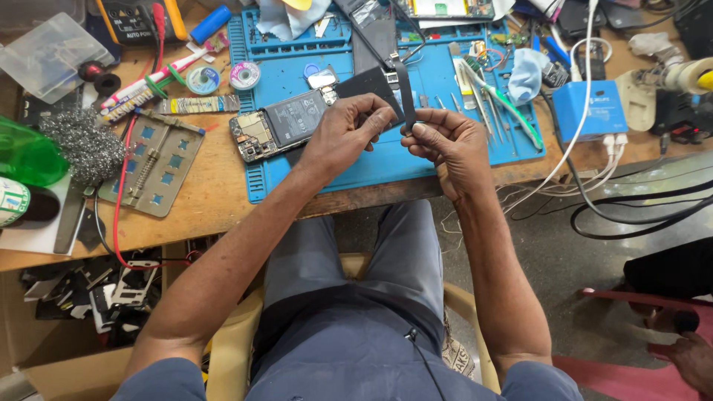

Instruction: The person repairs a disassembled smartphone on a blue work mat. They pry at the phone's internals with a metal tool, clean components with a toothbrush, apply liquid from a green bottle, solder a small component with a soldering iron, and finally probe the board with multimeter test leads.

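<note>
While both forearms reach forward from the seated person's lap, the left hand and the right hand meet above the near edge of the blue work mat. The left hand is curled, knuckles up, its fingers closed on the lower edge of a dark flat panel, which tilts up and away from the palm. The right hand faces it, wrist bent inward, thumb and fingertips pinched together on a narrow dark strip that stands nearly upright between the two hands. Strip and panel lie close together at the top; whether they are joined cannot be told.

Just beyond the left hand, an opened phone lies on the mat with its back removed, battery and circuit board exposed. Beyond the right hand, tweezers and thin tools lie in a row on the mat, with a light blue cloth beside them. A blue box-shaped unit with white cables stands at the right of the mat.

To the left of the mat, on the wooden bench, rest a grey metal jig, a wad of steel wool and a green bottle. A red wire runs over the bench edge.
</note>
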`<state>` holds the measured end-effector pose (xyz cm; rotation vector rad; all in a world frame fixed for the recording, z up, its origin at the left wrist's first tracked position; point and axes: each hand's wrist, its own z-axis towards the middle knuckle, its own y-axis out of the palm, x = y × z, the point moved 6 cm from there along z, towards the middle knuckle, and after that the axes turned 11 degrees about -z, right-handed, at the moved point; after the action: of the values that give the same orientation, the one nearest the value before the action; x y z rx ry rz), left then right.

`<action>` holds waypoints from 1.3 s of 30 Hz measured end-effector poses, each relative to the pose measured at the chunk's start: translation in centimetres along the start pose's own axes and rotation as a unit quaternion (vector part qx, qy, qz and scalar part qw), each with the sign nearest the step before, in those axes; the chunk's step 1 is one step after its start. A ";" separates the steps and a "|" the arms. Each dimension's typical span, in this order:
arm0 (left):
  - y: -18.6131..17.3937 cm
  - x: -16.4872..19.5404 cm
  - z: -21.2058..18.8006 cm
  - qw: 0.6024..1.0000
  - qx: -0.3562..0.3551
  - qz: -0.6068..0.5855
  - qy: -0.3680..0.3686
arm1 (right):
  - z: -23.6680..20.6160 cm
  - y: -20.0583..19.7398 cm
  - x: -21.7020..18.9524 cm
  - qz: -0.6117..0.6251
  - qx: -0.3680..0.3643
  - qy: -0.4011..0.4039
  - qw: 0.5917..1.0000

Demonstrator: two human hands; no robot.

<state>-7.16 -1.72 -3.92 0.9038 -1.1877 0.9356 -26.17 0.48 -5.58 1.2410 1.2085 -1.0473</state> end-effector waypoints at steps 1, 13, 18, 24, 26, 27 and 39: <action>-0.1 -0.4 0.1 1.000 0.008 0.000 -0.005 | 0.1 0.1 0.2 0.003 -0.005 0.005 1.000; -0.2 -0.8 0.1 0.995 0.015 -0.099 0.030 | 0.9 -0.2 2.0 -0.008 0.032 -0.006 0.999; 0.0 -0.3 0.3 0.996 0.023 -0.082 -0.015 | 1.2 0.0 1.5 0.006 0.018 -0.021 1.000; -0.1 -1.2 0.3 0.991 -0.003 -0.135 0.004 | 1.2 -0.3 1.9 0.016 0.040 -0.057 0.997; -0.1 -1.3 0.2 0.990 -0.015 -0.141 0.020 | 1.3 -0.1 1.8 0.029 0.047 -0.074 0.996; -0.2 -1.6 0.2 0.991 -0.011 -0.134 0.009 | 1.4 0.0 1.6 0.035 0.049 -0.083 0.995; -0.3 -0.7 0.0 0.993 -0.003 -0.116 0.018 | -2.1 3.4 -3.2 -0.316 0.149 -0.320 0.880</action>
<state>-6.93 -1.96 -4.63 0.9929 -1.0297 0.7578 -23.30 2.63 -1.91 0.5942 0.9432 -2.0020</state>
